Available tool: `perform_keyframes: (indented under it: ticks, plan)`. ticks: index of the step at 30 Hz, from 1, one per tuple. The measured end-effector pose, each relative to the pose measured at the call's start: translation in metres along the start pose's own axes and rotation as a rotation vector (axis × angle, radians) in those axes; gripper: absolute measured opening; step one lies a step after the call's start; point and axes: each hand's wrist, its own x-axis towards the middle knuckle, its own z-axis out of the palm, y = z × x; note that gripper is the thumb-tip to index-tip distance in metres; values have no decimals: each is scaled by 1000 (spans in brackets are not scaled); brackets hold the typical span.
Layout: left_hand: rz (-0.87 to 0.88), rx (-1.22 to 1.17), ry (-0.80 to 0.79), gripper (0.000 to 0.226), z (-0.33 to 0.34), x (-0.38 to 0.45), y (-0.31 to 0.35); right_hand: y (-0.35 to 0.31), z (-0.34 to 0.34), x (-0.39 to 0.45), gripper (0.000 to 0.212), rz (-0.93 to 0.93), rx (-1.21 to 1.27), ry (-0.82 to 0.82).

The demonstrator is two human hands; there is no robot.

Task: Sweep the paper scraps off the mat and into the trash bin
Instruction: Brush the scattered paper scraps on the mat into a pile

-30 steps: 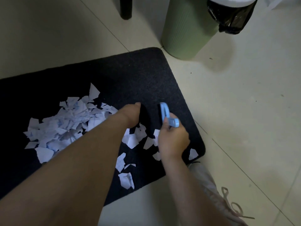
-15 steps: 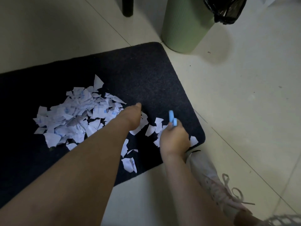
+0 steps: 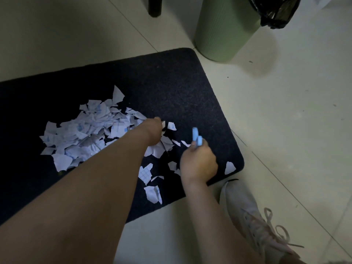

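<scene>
Since half a second ago the left hand (image 3: pixel 152 133) has pushed further across the mat (image 3: pixel 171 82), and the paper scraps (image 3: pixel 85 134) lie packed into a tighter heap to its left; the right hand (image 3: pixel 198 164) has barely shifted.

No brand, label or readable writing shows; several scraps carry blue printed marks and one, just below the left forearm, a blue grid, but nothing legible.

One mat, dark and rounded at the corners, lies on the pale tiled floor (image 3: pixel 285 130). On it sits one main heap of white torn scraps, too many to count, plus roughly ten loose pieces between the two hands and toward the mat's near edge. One lone scrap (image 3: pixel 230 168) lies by the mat's near right corner. None has left the mat.

The left hand is bent down at the wrist onto the scraps at the heap's right edge; its fingers are hidden, so I cannot tell how far open it is. The right hand, on the mat's near right part, is curled round a light-blue handle (image 3: pixel 197 137), probably a small brush, though the head is out of sight.

One green trash bin (image 3: pixel 224 31) with a black liner (image 3: pixel 274 12) stands just past the mat's far right corner. One dark furniture leg (image 3: pixel 154 6) stands beyond the mat's far edge, and one pale laced shoe (image 3: pixel 251 221) rests just off its near right corner.
</scene>
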Motion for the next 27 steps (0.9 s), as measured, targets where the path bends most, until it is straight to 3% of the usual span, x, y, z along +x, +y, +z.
perform_keyframes:
  ticks: [7,10,14,18,24,27]
  plan:
    - [-47,19,-2,49,-10,-5,4,-40,16,-27,30,-74,116,-210]
    - [-65,45,-46,71,-9,-4,2,-33,7,-21,29,-47,137,-127]
    - [29,-153,82,37,10,-4,-6,1,-19,0,27,-2,126,35]
    - [106,-204,109,48,17,-20,-1,37,-41,17,29,79,88,99]
    - [197,0,58,75,29,-24,22,63,-57,30,27,119,75,155]
    - [236,112,42,76,35,-23,34,73,-55,34,26,102,65,167]
